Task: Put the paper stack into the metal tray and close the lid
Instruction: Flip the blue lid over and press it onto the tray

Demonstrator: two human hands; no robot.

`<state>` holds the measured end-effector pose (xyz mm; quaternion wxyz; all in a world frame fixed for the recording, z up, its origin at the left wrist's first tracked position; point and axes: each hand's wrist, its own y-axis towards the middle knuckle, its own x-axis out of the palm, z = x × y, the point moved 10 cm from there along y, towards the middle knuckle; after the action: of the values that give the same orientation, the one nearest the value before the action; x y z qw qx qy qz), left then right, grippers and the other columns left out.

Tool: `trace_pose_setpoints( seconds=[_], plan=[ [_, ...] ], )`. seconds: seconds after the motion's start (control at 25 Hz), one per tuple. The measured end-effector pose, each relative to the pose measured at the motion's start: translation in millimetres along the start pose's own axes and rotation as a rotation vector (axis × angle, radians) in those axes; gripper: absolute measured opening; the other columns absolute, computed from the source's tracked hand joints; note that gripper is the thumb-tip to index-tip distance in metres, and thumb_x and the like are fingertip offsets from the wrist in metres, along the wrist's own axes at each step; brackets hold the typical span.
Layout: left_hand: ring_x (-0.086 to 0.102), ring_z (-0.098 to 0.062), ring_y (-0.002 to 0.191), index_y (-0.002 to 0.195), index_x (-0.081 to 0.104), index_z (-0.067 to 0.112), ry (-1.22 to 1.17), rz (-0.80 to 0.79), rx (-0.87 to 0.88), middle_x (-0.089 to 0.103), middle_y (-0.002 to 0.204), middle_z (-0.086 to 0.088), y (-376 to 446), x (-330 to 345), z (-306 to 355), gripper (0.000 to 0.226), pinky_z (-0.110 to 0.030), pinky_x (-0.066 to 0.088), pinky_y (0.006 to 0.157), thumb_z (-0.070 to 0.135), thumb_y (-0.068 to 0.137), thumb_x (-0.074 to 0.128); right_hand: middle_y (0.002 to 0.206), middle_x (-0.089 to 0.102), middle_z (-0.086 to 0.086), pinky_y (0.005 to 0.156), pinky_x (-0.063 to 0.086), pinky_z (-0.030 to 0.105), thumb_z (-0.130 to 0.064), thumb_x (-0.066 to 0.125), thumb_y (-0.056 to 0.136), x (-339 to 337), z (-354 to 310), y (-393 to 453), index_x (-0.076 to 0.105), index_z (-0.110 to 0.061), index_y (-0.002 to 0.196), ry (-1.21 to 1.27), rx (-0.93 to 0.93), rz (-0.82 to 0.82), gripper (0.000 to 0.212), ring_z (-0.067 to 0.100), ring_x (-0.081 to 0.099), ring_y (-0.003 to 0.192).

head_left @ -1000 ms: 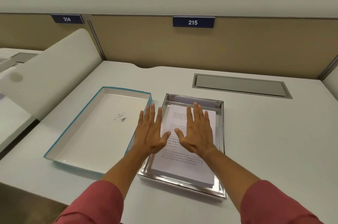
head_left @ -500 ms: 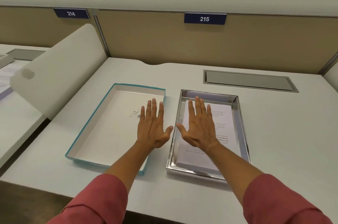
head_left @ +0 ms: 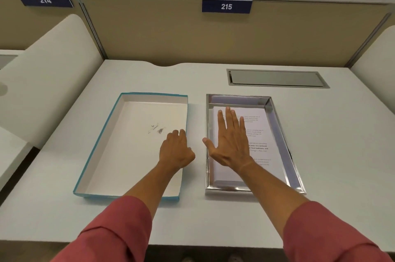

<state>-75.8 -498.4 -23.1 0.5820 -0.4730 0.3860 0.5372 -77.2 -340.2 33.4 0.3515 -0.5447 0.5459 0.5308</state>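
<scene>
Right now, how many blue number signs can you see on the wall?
2. The 214 sign is at the far left on the partition; the 215 sign is straight ahead, above the metal tray. More may lie outside the view.

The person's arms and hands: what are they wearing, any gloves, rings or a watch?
Both arms wear loose dusty-red long sleeves, the left sleeve and right sleeve pushed up, leaving the forearms bare. The left hand and right hand are bare: no gloves, and no rings, watch or bracelet visible.
</scene>
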Motion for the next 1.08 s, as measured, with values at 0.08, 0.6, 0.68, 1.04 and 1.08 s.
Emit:
trace_pose_setpoints(
  seconds=[0.08, 0.6, 0.68, 1.04, 1.08],
  plan=[
    [0.055, -0.029, 0.116, 0.123, 0.053, 0.007, -0.067, 0.067, -0.011, 0.058, 0.125, -0.013, 6, -2, -1, 0.040, -0.038, 0.049, 0.094, 0.028, 0.089, 0.055, 0.164, 0.001, 0.014, 0.121, -0.004, 0.051, -0.072, 0.027, 0.081, 2, 3, 0, 0.007, -0.014, 0.155, -0.003, 0.007, -0.017, 0.096, 0.032, -0.002, 0.151],
    [0.064, -0.034, 0.065, 0.071, 0.067, -0.006, -0.312, 0.262, -0.121, 0.063, 0.066, -0.020, 20, -70, -12, 0.014, -0.036, 0.053, 0.060, 0.003, 0.080, 0.060, 0.164, -0.004, 0.011, 0.121, -0.007, 0.043, -0.066, 0.031, 0.084, 2, 21, 3, 0.000, -0.015, 0.155, 0.102, 0.038, -0.091, 0.094, 0.029, -0.006, 0.152],
    [0.062, -0.027, 0.061, 0.075, 0.070, -0.005, -0.372, 0.357, -0.126, 0.068, 0.071, -0.018, 14, -113, -10, 0.014, -0.036, 0.053, 0.061, 0.005, 0.081, 0.063, 0.164, -0.005, 0.009, 0.120, -0.009, 0.042, -0.067, 0.029, 0.083, -2, 21, 6, -0.001, -0.015, 0.155, 0.124, 0.037, -0.096, 0.093, 0.028, -0.007, 0.152],
    [0.069, -0.020, 0.086, 0.086, 0.070, 0.013, -0.905, 0.588, -0.177, 0.071, 0.099, -0.004, -6, -232, -16, 0.009, -0.029, 0.058, 0.073, 0.021, 0.083, 0.071, 0.165, 0.004, 0.005, 0.122, 0.006, 0.042, -0.062, 0.037, 0.085, -21, 16, 21, 0.004, -0.019, 0.155, 0.372, 0.092, -0.104, 0.089, 0.025, 0.003, 0.152],
    [0.070, -0.017, 0.083, 0.084, 0.070, 0.012, -0.998, 0.596, -0.170, 0.072, 0.095, -0.004, -6, -240, -17, 0.009, -0.027, 0.058, 0.072, 0.021, 0.083, 0.072, 0.165, 0.005, 0.005, 0.122, 0.007, 0.042, -0.060, 0.041, 0.088, -24, 18, 22, 0.005, -0.019, 0.155, 0.409, 0.108, -0.107, 0.087, 0.025, 0.004, 0.152]
  ],
)
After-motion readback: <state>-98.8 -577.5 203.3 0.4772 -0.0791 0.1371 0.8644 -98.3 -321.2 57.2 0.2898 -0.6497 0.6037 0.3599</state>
